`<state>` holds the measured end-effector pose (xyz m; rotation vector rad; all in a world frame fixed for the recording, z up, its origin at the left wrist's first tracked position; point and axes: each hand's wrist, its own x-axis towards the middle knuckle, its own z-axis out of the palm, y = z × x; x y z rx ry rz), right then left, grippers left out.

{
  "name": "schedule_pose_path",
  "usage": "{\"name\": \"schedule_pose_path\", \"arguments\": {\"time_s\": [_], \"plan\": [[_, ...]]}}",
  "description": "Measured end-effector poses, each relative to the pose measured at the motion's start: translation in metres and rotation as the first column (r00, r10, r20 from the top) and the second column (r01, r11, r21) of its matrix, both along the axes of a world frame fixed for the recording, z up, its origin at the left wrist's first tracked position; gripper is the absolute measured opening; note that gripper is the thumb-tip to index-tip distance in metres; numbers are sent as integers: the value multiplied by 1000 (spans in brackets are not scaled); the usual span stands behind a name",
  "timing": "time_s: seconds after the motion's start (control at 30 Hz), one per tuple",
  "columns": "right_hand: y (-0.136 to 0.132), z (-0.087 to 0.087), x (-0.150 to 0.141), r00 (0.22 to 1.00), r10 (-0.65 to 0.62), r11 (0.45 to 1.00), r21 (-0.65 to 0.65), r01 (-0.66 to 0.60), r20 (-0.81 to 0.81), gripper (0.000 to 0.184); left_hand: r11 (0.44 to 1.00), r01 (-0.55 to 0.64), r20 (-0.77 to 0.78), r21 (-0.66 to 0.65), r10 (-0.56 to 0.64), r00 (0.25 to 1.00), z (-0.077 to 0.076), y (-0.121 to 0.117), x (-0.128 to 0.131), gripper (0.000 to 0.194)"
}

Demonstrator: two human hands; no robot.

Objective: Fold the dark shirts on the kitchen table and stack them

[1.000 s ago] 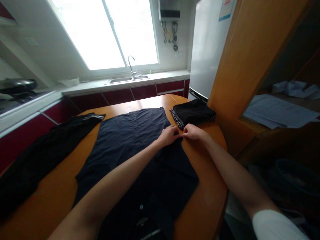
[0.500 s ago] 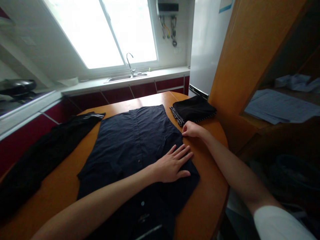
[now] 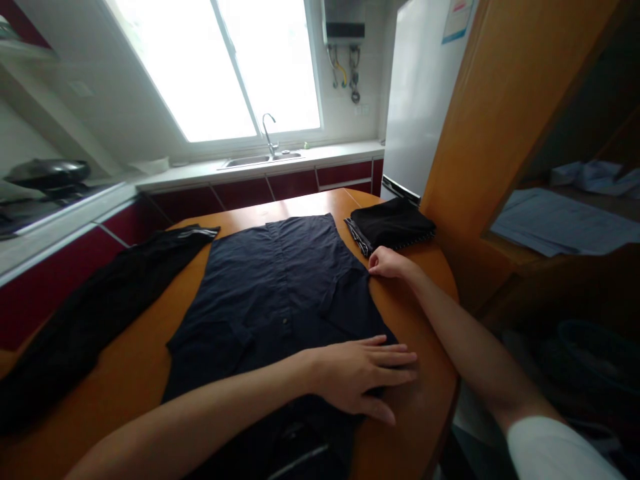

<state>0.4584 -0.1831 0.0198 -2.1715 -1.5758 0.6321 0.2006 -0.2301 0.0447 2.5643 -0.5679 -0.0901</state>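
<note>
A dark navy buttoned shirt lies spread over the wooden table, its button strip running up the middle. My left hand rests flat with fingers spread over the lower right part of the shirt, fingertips reaching past its edge. At the shirt's right edge, my right hand is closed in a pinch on the cloth. Just beyond that hand sits a folded stack of black clothes. My left forearm hides some of the shirt's near part.
Another black garment lies along the left side of the rounded wooden table. Behind stand a counter with a sink and faucet, a fridge and a wooden partition. A pan is on the stove at left.
My left hand has slid nearer to me and to the right along the shirt's edge. My right hand keeps its pinch at the same edge. The camera view has tilted slightly up.
</note>
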Motion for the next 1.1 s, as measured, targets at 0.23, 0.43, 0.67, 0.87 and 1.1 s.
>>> {"name": "schedule_pose_path", "arguments": {"time_s": [0.23,0.43,0.67,0.87,1.1], "plan": [[0,-3,3,999,40,999,11,-40,5,6,795,-604,242,56,576,781,-11,65,43,39],[0,-4,4,999,46,999,6,-46,7,5,753,-572,218,325,529,820,-48,75,46,63],[1,-3,4,999,25,1000,-7,-25,-25,5,849,-443,138,288,421,896,-34,67,37,71],[0,-1,3,999,11,1000,-15,-12,-42,6,973,-114,47,203,106,993,-24,49,27,72],[-1,0,5,999,23,1000,-10,-24,-45,5,967,-49,32,250,42,999,-19,48,26,56]]}}
